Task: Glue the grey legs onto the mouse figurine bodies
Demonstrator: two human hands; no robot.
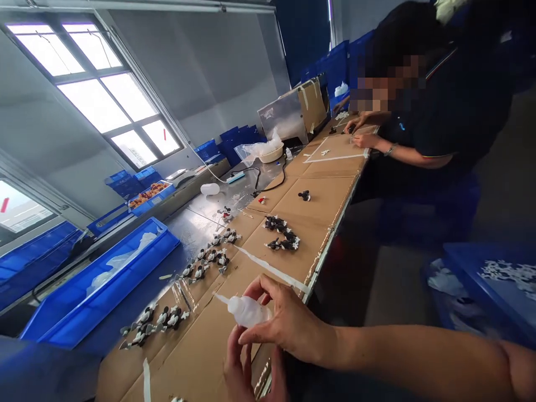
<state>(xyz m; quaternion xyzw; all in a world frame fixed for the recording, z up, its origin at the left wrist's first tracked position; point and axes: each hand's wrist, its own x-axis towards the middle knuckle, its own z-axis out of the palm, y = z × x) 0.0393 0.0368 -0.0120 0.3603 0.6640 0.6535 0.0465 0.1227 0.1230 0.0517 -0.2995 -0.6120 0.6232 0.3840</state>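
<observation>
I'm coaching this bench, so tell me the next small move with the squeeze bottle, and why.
Probably swing the nozzle left and down toward the nearest figurines. The right hand grips the squeeze bottle above the cardboard. Its tip points that way but touches nothing, and the left hand sits just beneath.
</observation>
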